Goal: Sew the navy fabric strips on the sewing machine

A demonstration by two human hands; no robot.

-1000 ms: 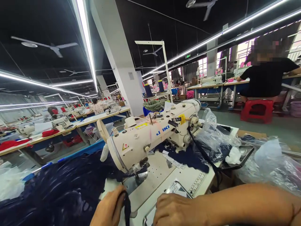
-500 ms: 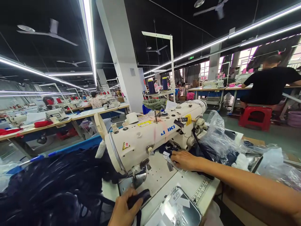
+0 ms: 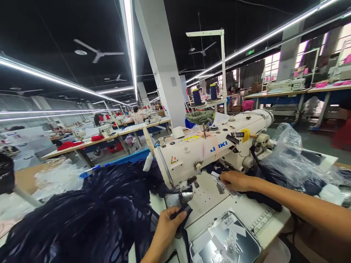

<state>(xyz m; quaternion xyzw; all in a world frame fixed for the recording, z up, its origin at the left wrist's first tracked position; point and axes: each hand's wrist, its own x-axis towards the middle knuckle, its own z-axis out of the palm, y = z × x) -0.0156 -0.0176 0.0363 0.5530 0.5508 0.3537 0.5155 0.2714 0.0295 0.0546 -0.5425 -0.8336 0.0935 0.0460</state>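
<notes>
A white sewing machine (image 3: 216, 142) with blue lettering stands in front of me. My left hand (image 3: 168, 227) pinches a dark navy fabric strip (image 3: 187, 211) just in front of the needle area (image 3: 179, 198); the strip hangs down over the bed's edge. Under the machine's arm, my right hand (image 3: 236, 180) rests with curled fingers on a small pile of dark pieces and clear plastic. A white label (image 3: 215, 174) lies at its fingertips, which are partly hidden. Nearer to me, a shiny metal tray (image 3: 253, 241) holds several white and grey printed labels.
A large heap of navy fabric (image 3: 90, 212) fills the left side beside the machine. Clear plastic bags (image 3: 293, 157) lie on the right over more dark fabric. Two navy thread cones (image 3: 196, 97) stand behind. Other sewing tables (image 3: 287, 92) line the room.
My view has swung left, so the machine appears further right. My left hand has lifted and turned the navy strip slightly. The right hand stays by the pile under the arm.
</notes>
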